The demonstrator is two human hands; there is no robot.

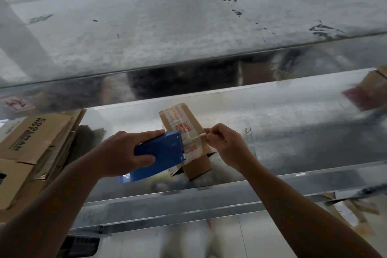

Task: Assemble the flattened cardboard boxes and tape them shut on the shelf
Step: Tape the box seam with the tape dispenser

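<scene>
Shiny metal shelf (293,132); left hand (123,153) grips blue dispenser (161,155), right hand (224,142) pinches tape on cardboard box (188,130).

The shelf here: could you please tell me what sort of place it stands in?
Probably a packing or stock room: a metal shelf, flattened cartons stacked at left, and a box being taped, dispenser in the left hand, the right hand pinching tape.

A shiny metal shelf (293,136) runs across the view, beneath another shelf of the same kind. A small cardboard box (198,166), banded with printed tape, rests askew near its middle. A stack of flattened cardboard boxes (31,153) lies at the left end. Scraps of clear tape (248,138) stand just right of the small box.
</scene>
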